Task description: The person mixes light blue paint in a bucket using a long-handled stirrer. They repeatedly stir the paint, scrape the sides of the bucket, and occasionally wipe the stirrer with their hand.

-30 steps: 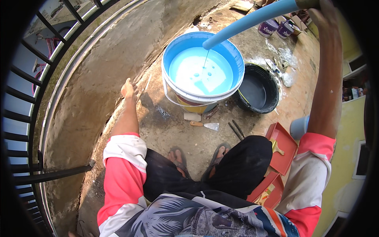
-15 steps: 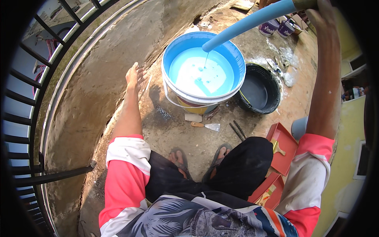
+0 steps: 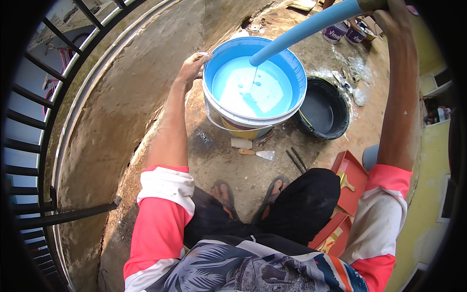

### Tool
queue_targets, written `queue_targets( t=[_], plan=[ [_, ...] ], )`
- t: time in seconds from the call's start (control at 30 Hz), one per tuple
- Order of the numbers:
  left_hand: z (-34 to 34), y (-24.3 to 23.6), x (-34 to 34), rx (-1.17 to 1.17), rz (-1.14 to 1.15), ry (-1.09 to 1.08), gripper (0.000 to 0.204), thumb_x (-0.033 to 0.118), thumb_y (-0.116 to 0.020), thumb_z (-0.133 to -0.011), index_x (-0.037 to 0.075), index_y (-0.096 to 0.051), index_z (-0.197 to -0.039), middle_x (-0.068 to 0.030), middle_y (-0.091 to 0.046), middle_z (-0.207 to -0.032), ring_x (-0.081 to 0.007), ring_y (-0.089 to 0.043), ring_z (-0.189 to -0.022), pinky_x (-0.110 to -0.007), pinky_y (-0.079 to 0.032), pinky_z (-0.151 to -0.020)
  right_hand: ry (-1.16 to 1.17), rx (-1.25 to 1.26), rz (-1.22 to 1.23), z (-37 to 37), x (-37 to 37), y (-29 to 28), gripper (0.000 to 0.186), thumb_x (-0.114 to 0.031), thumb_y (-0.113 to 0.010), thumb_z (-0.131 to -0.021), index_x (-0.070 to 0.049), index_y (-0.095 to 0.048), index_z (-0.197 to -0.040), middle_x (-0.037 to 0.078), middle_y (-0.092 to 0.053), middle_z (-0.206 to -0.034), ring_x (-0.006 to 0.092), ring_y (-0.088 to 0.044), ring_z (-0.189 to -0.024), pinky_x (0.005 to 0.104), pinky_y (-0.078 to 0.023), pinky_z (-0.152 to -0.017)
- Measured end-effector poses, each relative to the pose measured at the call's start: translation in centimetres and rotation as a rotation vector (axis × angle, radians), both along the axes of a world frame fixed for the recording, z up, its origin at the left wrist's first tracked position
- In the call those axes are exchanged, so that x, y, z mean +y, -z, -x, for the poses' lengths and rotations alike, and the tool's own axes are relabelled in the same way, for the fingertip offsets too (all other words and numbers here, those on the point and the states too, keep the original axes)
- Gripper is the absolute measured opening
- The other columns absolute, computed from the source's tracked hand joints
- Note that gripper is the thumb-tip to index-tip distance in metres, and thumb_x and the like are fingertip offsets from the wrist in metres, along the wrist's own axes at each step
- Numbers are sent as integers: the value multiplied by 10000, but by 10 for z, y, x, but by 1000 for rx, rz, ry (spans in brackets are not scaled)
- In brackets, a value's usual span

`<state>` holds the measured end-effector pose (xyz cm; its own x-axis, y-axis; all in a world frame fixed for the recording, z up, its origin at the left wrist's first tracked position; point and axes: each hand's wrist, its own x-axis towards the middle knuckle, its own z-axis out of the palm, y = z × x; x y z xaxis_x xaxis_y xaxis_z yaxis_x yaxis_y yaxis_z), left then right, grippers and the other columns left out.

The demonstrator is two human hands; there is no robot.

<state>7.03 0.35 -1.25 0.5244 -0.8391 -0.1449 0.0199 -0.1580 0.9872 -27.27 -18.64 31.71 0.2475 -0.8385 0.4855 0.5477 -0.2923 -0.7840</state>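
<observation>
Presently, the right hand (image 3: 395, 19) is grasping the upper end of a thick pole (image 3: 306, 35), its length coated in light blue, while the left hand (image 3: 191, 70) is bending its fingers at the left side of the paint bucket's rim; whether they are closing around it, I cannot tell. The pole is slanting down leftward, its lower tip hanging over the open paint bucket (image 3: 258, 120), and a thin strand is running from it into the light blue paint (image 3: 272, 85). The bucket is standing on the concrete floor (image 3: 262, 170) ahead of the person's sandalled feet (image 3: 221, 192). Just right of it, a black tub (image 3: 321, 109) is sitting. Nearer the feet, a wooden-handled scraper (image 3: 257, 153) is lying beside a pale block (image 3: 242, 143). By the right knee, a paintbrush (image 3: 345, 181) is resting in a red paint tray (image 3: 356, 168). Farther off, two purple pails (image 3: 334, 33) are standing at the upper right.
</observation>
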Motion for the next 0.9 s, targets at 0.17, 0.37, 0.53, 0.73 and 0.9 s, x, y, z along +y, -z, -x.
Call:
queue_targets(
  t=[0.17,0.37,0.53,0.73,0.9],
  plan=[
    [6,-3,-2,2,-57,21,337,363,-703,-953,105,-667,-1167,16,-647,-999,-89,-599,-893,-259,-496,-770,26,8,-9,1,1,0,169,-180,-648,-980,-137,-518,-882,-11,-539,-614,136,-549,-528,321,-517,-546],
    [3,9,0,59,-6,27,376,410,-686,-950,101,-673,-1165,-2,-653,-1048,-112,-601,-932,-290,-496,-796,18,-31,-24,5,-1,2,158,-172,-631,-985,-135,-520,-877,-12,-530,-627,137,-550,-546,321,-517,-555],
    [-7,17,0,71,-13,21,417,443,-690,-921,110,-683,-1171,-76,-630,-1254,-214,-576,-1115,-392,-479,-905,33,-40,-63,8,-9,-2,152,-163,-613,-990,-133,-522,-872,-13,-522,-637,139,-552,-562,321,-518,-562],
    [-2,18,-1,98,-33,21,477,473,-702,-904,112,-666,-1214,-86,-617,-1281,-249,-555,-1160,-414,-466,-940,-10,-31,-106,16,-18,-2,201,-195,-629,-980,-123,-511,-833,2,-510,-631,153,-543,-560,336,-515,-570],
    [-1,19,2,93,13,-15,496,488,-698,-912,114,-655,-1236,-102,-592,-1352,-274,-548,-1205,-449,-447,-1000,-42,-37,-161,17,-19,-5,247,-206,-650,-966,-117,-504,-788,10,-509,-628,168,-539,-557,350,-514,-567]
  ],
)
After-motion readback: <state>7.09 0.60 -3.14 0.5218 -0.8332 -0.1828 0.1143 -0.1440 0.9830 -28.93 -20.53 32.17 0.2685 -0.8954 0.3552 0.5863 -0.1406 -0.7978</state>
